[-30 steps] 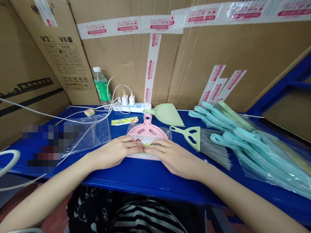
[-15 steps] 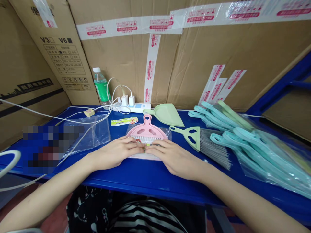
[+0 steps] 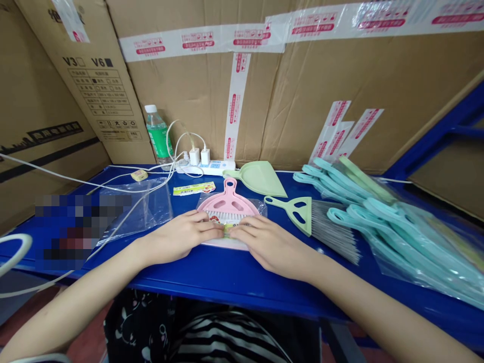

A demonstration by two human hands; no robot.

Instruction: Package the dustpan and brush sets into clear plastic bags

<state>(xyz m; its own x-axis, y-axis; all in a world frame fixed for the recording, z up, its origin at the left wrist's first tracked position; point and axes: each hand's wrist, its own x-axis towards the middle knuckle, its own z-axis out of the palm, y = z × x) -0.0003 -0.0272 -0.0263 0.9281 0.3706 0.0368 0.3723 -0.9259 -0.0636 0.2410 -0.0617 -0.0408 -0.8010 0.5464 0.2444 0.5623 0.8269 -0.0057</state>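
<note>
A pink brush and dustpan set lies on the blue table, handle pointing away from me, with clear plastic around it. My left hand rests on its left side and my right hand on its right side. Fingers of both hands lie flat over the white bristles and a yellow-green printed label, which shows between the fingertips. Just behind is a green dustpan. To the right, a green brush with grey bristles lies flat. The palms hide part of the pink set.
Turquoise brush sets in plastic are piled at the right. A power strip with white cables and a green-labelled bottle stand at the back left. Another printed label and a clear bag lie left of centre.
My fingertips have moved slightly apart, my right hand shifting a little to the right, so more of the label shows between them.
</note>
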